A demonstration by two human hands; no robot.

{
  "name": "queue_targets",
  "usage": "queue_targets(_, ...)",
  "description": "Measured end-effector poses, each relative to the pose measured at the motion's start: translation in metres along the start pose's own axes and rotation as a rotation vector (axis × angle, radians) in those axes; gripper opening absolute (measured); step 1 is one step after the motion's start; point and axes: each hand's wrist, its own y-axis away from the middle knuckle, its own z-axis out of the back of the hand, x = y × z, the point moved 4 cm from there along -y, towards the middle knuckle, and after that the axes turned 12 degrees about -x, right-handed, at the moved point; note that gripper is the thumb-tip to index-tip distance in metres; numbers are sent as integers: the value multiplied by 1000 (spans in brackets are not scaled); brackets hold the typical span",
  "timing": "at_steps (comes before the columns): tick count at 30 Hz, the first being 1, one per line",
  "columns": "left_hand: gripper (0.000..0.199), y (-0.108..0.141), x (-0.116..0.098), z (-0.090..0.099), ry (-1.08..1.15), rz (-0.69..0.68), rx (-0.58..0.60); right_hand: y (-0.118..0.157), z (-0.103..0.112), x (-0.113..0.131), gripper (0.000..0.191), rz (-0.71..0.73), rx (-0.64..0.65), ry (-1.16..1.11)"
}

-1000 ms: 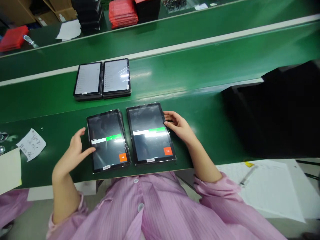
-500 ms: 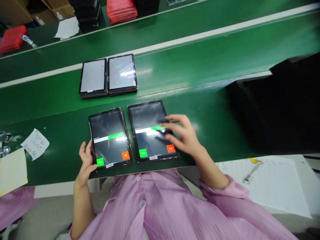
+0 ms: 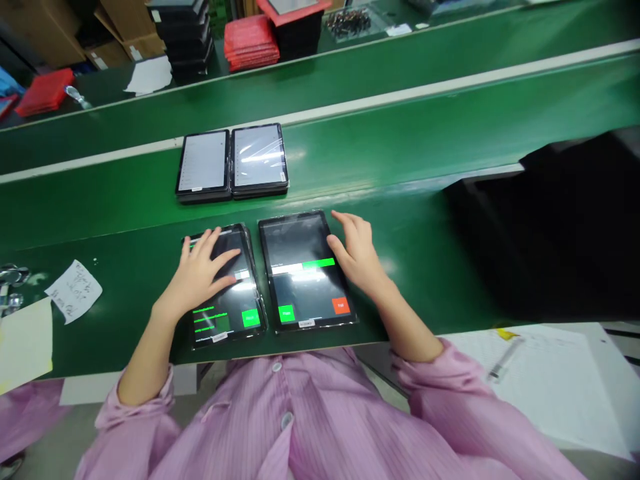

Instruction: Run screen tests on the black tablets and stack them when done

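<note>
Two tablets lie side by side on the green bench in front of me. Over the left tablet [image 3: 253, 293] my left hand [image 3: 200, 273] is spread with its fingers apart, covering much of the screen. Green lines and a green button show on that screen; whether my fingers touch the glass I cannot tell. My right hand [image 3: 357, 253] is at the right edge of the right tablet [image 3: 300, 233], fingers apart and holding nothing. A white and green bar crosses that tablet's dark screen, with a green and an orange-red button below.
Two stacks of tablets [image 3: 205, 163] with pale lit screens stand farther back. A large black object [image 3: 565, 233] takes up the right side. Handwritten note [image 3: 75, 291] and yellowish paper [image 3: 25, 347] lie left; a pen [image 3: 505, 360] rests on papers at lower right.
My left hand has moved from the left tablet's side edge up over its screen, which now shows green lines. My right hand has drawn back slightly toward the right tablet's upper right edge.
</note>
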Motion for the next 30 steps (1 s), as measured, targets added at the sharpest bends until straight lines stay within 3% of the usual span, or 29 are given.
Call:
queue_targets(4,52,-57,-11,-11,-99,-58,63,-5,-27,-41,63,-315,-43,-232)
queue_targets(7,50,-70,-12,-17,-103,-77,81,0,-32,-55,51,-495,-4,-410)
queue_targets(10,46,-71,-12,-18,-100,-77,63,1,-28,-57,44,-578,25,-503)
queue_targets(19,45,-70,-9,-18,-77,-118,102,1,-28,-59,44,-560,-17,-544)
queue_targets(25,61,-59,-3,-15,108,-8,104,1,-30,-57,37,-553,-19,-557)
queue_targets(27,70,-51,-13,-8,271,24,67,2,-31,-57,38,-550,-35,-552)
queue_targets(30,79,-36,-38,-4,751,129,107,3,-33,-57,41,-546,-48,-549)
